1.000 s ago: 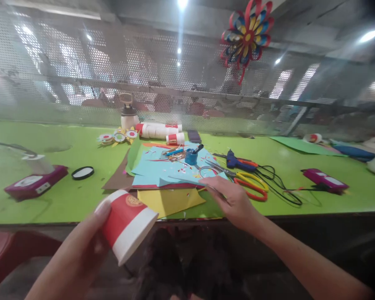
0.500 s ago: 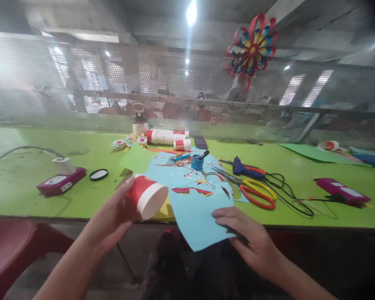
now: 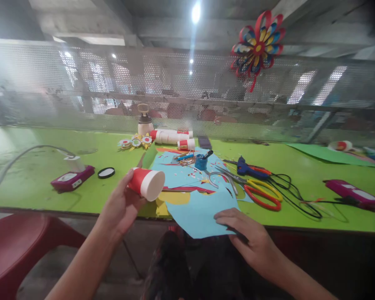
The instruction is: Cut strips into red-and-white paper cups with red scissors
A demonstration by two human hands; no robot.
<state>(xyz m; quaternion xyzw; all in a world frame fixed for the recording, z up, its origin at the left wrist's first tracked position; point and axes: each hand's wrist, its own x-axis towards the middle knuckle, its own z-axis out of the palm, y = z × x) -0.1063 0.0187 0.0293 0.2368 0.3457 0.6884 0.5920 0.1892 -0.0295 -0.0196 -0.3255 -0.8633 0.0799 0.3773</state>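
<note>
My left hand (image 3: 125, 205) is closed around a red and white paper cup (image 3: 147, 183), tilted on its side with one white end facing right. Between thumb and fingers, my right hand (image 3: 242, 229) pinches the near right corner of a light blue paper sheet (image 3: 200, 212), which hangs over the table's front edge. Yellow paper (image 3: 171, 199) lies partly beneath that sheet. Behind it, another blue sheet (image 3: 168, 168) carries paper scraps and a small blue pot (image 3: 201, 162). Scissors (image 3: 262, 195) with red and yellow handles rest right of the sheets.
A blue glue gun (image 3: 245, 167) and its black cable lie at the right. Purple power strips (image 3: 73, 178) sit on both sides of the green table (image 3: 28, 166). Stacked paper cups (image 3: 171, 136) lie at the back. A red stool (image 3: 15, 246) stands at left.
The cup has been raised slightly and turned more level. The blue sheet's near edge has lifted a little in my right hand. The view has shifted slightly left.
</note>
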